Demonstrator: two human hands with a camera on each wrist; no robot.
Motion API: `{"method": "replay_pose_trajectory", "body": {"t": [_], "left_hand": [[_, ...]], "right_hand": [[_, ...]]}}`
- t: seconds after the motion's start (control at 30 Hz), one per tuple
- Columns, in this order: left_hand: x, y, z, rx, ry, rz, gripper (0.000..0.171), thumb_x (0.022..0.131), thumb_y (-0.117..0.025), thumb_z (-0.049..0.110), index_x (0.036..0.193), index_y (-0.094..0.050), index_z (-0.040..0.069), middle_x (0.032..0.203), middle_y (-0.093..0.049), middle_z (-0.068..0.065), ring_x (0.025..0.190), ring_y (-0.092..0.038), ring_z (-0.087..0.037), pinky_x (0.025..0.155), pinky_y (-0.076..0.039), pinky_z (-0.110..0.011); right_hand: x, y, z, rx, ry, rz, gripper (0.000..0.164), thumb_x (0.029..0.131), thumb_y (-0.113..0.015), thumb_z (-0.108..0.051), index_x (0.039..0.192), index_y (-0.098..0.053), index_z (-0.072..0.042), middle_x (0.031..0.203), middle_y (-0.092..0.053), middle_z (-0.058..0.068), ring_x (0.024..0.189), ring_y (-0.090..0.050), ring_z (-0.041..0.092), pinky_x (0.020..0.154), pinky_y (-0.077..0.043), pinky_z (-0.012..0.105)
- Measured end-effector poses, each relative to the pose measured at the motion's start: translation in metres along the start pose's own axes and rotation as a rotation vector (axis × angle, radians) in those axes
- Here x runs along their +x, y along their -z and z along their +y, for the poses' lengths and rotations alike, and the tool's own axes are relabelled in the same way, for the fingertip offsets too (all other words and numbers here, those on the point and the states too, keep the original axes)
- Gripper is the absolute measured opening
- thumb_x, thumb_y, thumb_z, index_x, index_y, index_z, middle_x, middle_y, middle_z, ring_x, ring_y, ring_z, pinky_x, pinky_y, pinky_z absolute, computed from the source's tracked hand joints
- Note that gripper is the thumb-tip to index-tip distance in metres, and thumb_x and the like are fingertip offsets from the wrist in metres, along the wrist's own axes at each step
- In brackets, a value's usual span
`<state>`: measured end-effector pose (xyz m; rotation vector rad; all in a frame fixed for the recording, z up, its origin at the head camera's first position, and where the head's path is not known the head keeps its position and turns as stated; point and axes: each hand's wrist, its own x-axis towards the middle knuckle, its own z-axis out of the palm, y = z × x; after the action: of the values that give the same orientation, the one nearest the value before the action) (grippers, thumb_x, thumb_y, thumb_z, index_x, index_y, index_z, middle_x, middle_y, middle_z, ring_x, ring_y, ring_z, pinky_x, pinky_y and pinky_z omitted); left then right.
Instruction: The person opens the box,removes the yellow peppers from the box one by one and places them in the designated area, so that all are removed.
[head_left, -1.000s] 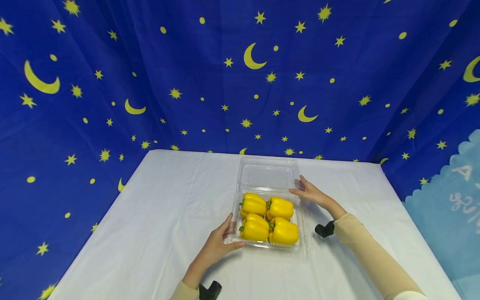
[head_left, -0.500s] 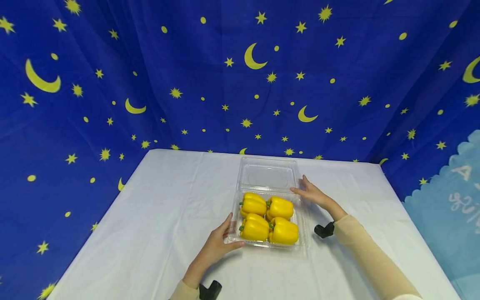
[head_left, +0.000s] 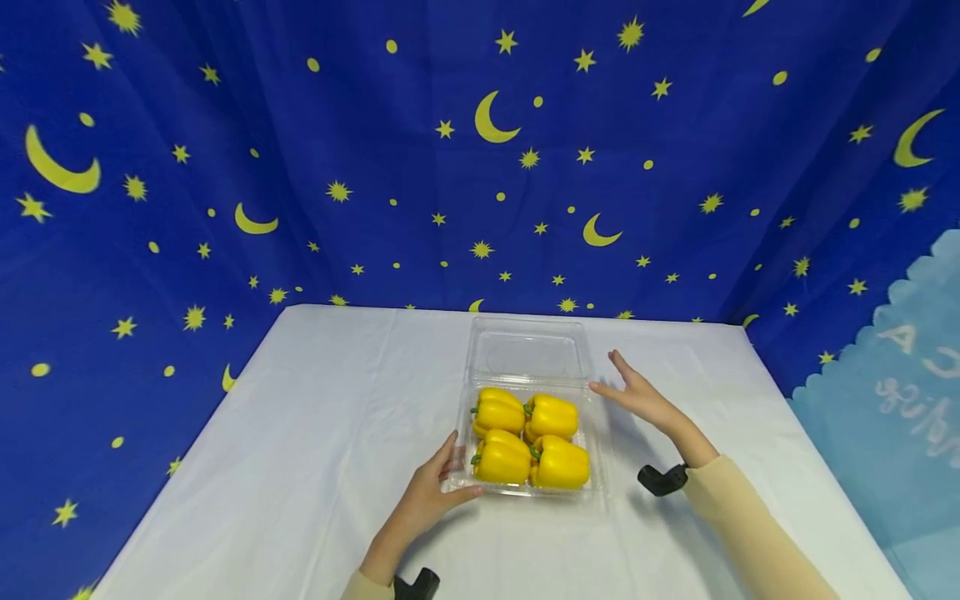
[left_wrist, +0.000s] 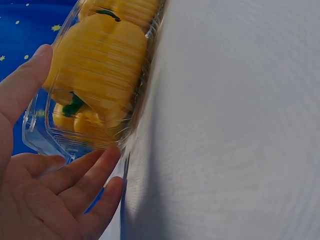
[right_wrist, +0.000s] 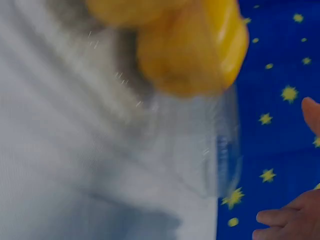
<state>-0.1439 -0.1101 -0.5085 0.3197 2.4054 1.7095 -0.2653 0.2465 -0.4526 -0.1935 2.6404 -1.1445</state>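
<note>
Blue moon-and-star drape (head_left: 300, 125) behind and at the sides, white-clothed table (head_left: 300, 433) below. Left hand (head_left: 426, 498) at the near-left corner of a clear clamshell container (head_left: 517, 492): thumb and fingers spread around the corner, touching, not curled. Base sits right of table centre, lid (head_left: 528, 354) folded back flat on the far side. Four yellow bell peppers (head_left: 502, 458) inside, two by two, green stems facing left. Right hand (head_left: 641, 398) spread just beside the hinge; can't tell if the thumb touches. Far right: light-blue panel (head_left: 892, 450), white lettering.
</note>
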Motion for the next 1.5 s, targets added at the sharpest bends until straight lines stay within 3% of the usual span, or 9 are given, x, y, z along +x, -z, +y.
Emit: {"method": "replay_pose_trajectory", "body": {"t": [0.2, 0.53, 1.1, 1.5], "left_hand": [[-0.001, 0.000, -0.001, 0.021, 0.006, 0.002, 0.095, 0.079, -0.078, 0.031, 0.150, -0.022, 0.001, 0.142, -0.047, -0.022, 0.124, -0.053, -0.037, 0.105, -0.043, -0.049], [-0.001, 0.000, -0.003, 0.049, -0.010, 0.005, 0.094, 0.079, -0.077, 0.032, 0.150, -0.023, 0.000, 0.140, -0.049, -0.022, 0.124, -0.053, -0.038, 0.103, -0.044, -0.050], [-0.001, 0.000, -0.003, 0.045, -0.014, -0.003, 0.095, 0.079, -0.077, 0.031, 0.150, -0.022, 0.000, 0.139, -0.049, -0.023, 0.123, -0.053, -0.038, 0.103, -0.044, -0.049], [-0.001, 0.001, -0.003, 0.028, 0.001, -0.007, 0.096, 0.079, -0.078, 0.031, 0.150, -0.022, 0.002, 0.140, -0.050, -0.021, 0.123, -0.054, -0.037, 0.104, -0.044, -0.050]], "right_hand": [[-0.025, -0.005, -0.023, -0.065, 0.028, 0.089, 0.093, 0.091, -0.061, -0.040, 0.151, -0.005, 0.004, 0.156, -0.012, 0.028, 0.143, -0.013, 0.048, 0.114, -0.020, 0.063], [-0.056, -0.029, -0.051, -0.028, 0.105, 0.168, 0.087, 0.090, -0.064, -0.034, 0.149, -0.014, 0.006, 0.155, -0.020, 0.027, 0.142, -0.019, 0.046, 0.114, -0.021, 0.061], [-0.074, -0.063, -0.053, 0.102, 0.149, 0.100, 0.082, 0.088, -0.066, -0.024, 0.148, -0.019, 0.007, 0.155, -0.022, 0.026, 0.142, -0.022, 0.045, 0.114, -0.024, 0.057], [-0.079, -0.079, -0.052, 0.148, 0.127, 0.059, 0.087, 0.086, -0.070, -0.025, 0.148, -0.019, 0.007, 0.155, -0.023, 0.024, 0.144, -0.019, 0.041, 0.116, -0.021, 0.056]]}}
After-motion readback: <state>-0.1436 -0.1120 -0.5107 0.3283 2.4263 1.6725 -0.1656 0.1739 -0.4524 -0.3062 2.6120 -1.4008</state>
